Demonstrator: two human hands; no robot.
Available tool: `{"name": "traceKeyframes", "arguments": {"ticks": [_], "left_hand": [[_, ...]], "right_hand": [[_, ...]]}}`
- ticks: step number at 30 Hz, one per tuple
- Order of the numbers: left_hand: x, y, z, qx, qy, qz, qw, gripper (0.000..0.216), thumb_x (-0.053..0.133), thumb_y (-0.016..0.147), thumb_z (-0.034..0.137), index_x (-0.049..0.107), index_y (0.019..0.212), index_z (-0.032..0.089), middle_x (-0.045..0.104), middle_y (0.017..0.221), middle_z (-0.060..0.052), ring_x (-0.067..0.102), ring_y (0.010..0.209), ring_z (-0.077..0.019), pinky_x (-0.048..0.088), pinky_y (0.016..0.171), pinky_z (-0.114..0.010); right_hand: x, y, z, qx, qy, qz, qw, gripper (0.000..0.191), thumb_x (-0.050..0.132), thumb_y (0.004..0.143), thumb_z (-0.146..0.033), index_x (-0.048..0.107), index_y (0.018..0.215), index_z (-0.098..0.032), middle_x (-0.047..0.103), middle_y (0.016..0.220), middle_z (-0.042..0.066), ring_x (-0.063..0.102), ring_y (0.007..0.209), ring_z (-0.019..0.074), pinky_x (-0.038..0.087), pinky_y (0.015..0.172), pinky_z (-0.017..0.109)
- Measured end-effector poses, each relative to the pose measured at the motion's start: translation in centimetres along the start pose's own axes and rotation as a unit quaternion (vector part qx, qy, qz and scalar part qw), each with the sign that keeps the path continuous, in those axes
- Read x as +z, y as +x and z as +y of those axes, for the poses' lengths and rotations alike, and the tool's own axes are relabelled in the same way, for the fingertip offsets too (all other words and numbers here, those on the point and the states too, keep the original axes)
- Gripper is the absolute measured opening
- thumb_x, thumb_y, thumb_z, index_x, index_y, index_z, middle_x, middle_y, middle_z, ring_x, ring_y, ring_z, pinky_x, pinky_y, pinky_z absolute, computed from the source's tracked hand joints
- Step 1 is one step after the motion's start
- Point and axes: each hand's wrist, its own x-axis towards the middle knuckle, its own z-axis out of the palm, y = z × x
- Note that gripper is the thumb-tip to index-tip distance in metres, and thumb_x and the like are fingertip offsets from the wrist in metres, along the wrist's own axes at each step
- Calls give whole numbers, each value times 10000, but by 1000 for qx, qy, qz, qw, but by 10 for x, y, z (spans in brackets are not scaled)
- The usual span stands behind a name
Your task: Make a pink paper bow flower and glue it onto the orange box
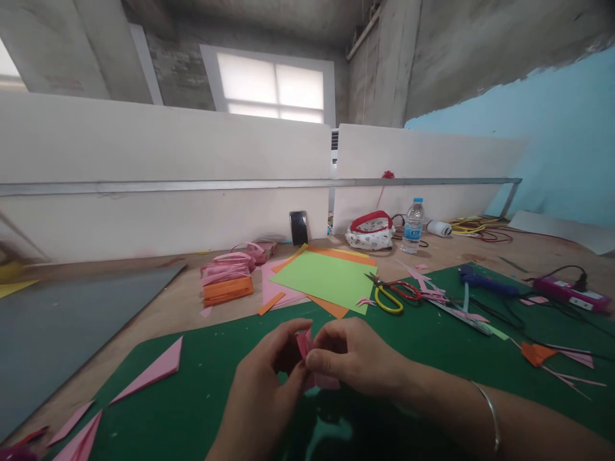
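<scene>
Left hand (269, 371), right hand (358, 355): fingers pinch pink paper (304, 344), looks part-folded; folded piece (156, 370) at hands' 9 o'clock, green sheet (327, 275) flat, 12.

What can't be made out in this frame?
Head view:
The pink paper's full shape: partly hidden by the left hand and right hand.
The bottle label's print: too small.
The reddish-purple object, bottom left: cut off by the frame edge.
The yellowish object, left edge: blurred and cut off.
</scene>
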Motion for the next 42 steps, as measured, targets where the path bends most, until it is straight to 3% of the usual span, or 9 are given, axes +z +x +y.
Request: {"name": "traceKeyframes", "arguments": {"ticks": [4,10,15,22,26,29,34,37,42], "left_hand": [[0,-2,0,17,23,7,1000,269,644,671,267,662,939,272,709,866,-10,669,754,-217,522,684,-307],[0,-2,-1,82,76,8,994,243,627,670,226,695,899,273,695,839,-13,632,718,-196,496,641,-288],[-2,3,-1,-16,-37,-25,999,307,646,638,233,683,943,242,722,860,-29,656,718,-207,507,662,-306],[-5,5,2,-137,-196,-69,969,415,711,604,247,645,1012,204,738,901,-64,672,863,-257,529,652,-304],[-6,5,2,-123,-197,-81,969,433,736,604,267,635,1020,205,738,905,-64,672,889,-257,532,665,-296],[-5,5,2,-80,-161,-75,981,403,730,604,267,645,991,191,739,875,-59,684,793,-239,533,661,-303],[-3,5,0,-59,-111,-61,990,364,705,617,245,653,973,196,733,871,-55,679,752,-234,534,653,-323],[-4,6,-2,-80,-165,-84,979,391,738,591,254,659,969,199,735,877,-61,679,765,-235,532,679,-329],[-7,5,2,-172,-277,-142,935,390,744,616,231,675,999,202,726,966,-99,692,780,-239,530,722,-348]], "right_hand": [[1,0,-1,-18,-20,-3,1000,297,572,807,-418,656,790,-133,593,667,11,515,608,115,371,539,210],[1,-1,-5,-27,39,-34,998,258,524,835,-364,629,784,-134,578,654,-1,522,598,111,391,553,206],[-2,0,-4,-33,-65,19,997,252,464,797,-205,468,550,-154,379,546,-50,354,522,72,253,454,191],[0,3,0,-27,-34,33,999,93,500,731,-161,479,641,-169,427,580,-49,390,545,82,282,462,184],[1,3,0,-10,9,8,1000,100,472,786,-212,496,702,-164,483,615,-29,462,560,96,343,482,188],[0,2,0,3,59,-18,998,187,502,821,-325,532,778,-146,530,656,-6,500,580,110,385,516,208],[0,2,0,-14,35,7,999,174,591,773,-312,565,728,-145,534,657,-14,494,609,107,366,521,197],[0,2,-2,14,103,-8,995,116,571,763,-222,537,675,-155,494,571,-47,460,528,76,324,477,177],[-2,6,0,66,225,-42,971,144,606,718,-208,517,619,-152,471,493,-68,421,442,51,303,443,167]]}}
